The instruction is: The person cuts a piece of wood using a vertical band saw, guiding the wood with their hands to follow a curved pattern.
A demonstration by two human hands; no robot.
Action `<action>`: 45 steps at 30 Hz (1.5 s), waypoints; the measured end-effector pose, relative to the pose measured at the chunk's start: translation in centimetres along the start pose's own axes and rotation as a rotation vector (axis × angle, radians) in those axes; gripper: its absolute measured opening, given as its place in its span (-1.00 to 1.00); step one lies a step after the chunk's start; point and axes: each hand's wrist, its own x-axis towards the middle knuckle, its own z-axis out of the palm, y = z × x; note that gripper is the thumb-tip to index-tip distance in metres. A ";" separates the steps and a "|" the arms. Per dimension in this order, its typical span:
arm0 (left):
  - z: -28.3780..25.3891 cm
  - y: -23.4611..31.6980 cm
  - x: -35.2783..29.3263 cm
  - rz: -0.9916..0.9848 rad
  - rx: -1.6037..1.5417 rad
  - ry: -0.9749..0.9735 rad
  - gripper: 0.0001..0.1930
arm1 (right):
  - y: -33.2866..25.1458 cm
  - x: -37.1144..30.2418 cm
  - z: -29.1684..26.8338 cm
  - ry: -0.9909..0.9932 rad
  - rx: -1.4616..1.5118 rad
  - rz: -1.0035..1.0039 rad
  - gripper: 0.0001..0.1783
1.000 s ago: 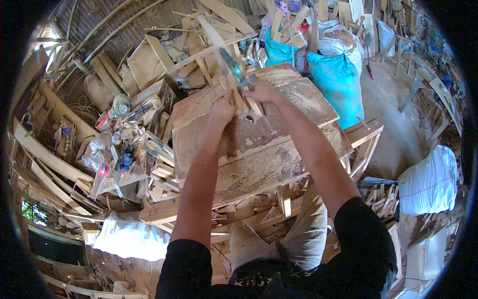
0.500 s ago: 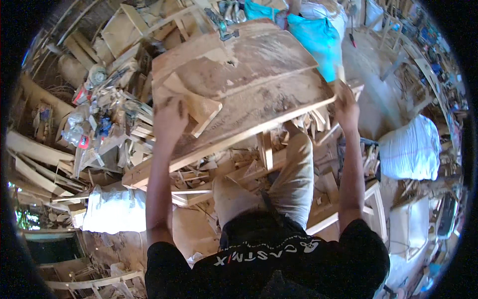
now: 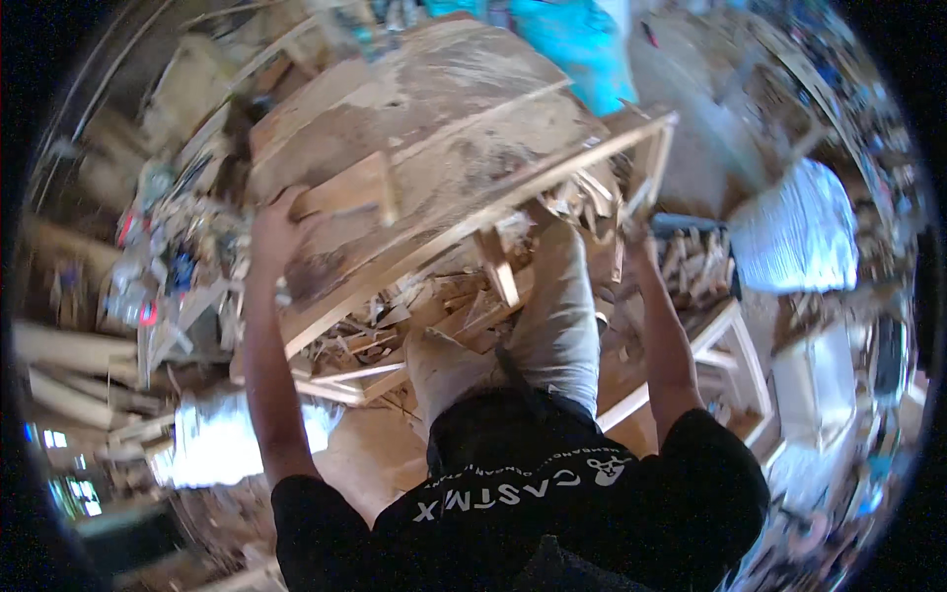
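Note:
At the left end of the worktable my left hand [image 3: 277, 232] is closed on the near end of a short, flat wooden board [image 3: 350, 190], which lies tilted over the dusty tabletop [image 3: 473, 138]. Past the table's right end, my right hand [image 3: 637, 240] is lowered beside the wooden leg frame [image 3: 651, 163]. Its fingers are blurred and partly hidden by wood there, so whether they hold anything does not show. The table's long front rail [image 3: 464, 225] runs slantwise between my arms.
Wood offcuts [image 3: 370, 345] lie below the table around my legs. A turquoise sack [image 3: 582, 59] stands behind it, and a white sack [image 3: 797, 232] to the right. Scraps and plastic bottles [image 3: 133, 296] are heaped at left. A pale wooden frame [image 3: 725, 340] sits near my right elbow.
My right hand has dropped from the table's right corner to below it. My left hand has shifted left with the board, which has turned. The whole view has swung and blurred.

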 end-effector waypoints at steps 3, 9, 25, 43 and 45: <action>-2.3 0.8 -4.9 -0.181 0.190 0.051 -0.44 | -12.4 -1.8 4.6 0.050 0.171 -0.217 -0.54; 0.1 6.9 -7.9 -0.202 0.293 0.159 -0.51 | -24.3 -14.8 3.3 -0.149 0.625 -0.488 -0.67; 3.5 16.3 -5.8 -0.412 -0.823 0.266 -0.55 | -37.9 -22.8 1.4 -0.424 0.855 -0.415 -0.43; 8.9 4.2 9.6 -0.469 -0.247 0.473 -0.51 | -40.5 -17.8 -2.0 -0.251 -0.095 -1.161 0.16; 10.6 5.0 12.4 -0.533 -0.227 0.432 -0.44 | -41.8 -16.4 -0.4 -0.327 -0.077 -1.203 0.26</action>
